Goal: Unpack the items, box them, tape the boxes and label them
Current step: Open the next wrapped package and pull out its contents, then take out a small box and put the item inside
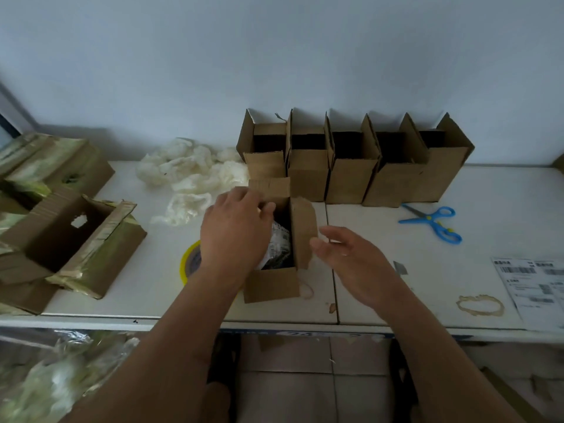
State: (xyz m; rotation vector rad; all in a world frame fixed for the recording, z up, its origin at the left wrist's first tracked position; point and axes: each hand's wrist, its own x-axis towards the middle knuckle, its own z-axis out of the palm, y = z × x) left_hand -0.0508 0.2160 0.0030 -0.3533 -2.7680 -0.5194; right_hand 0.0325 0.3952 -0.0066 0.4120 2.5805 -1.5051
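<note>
A small cardboard box (271,285) stands open near the table's front edge, with a plastic-wrapped item (279,245) inside it. My left hand (235,230) lies over the box's left side, its fingers curled over the left flap at the opening. My right hand (351,261) hovers just right of the box, fingers relaxed, its fingertips close to the upright right flap (302,230). A yellow tape roll (189,261) lies left of the box, partly hidden by my left forearm. Printed shipping labels (534,285) lie at the right edge.
Several open cardboard boxes (351,166) stand in a row against the wall. Blue scissors (433,222) lie to the right. White foam wrapping (189,172) is piled at the back left. Torn, taped cartons (70,239) fill the left side. A tape scrap ring (479,305) lies front right.
</note>
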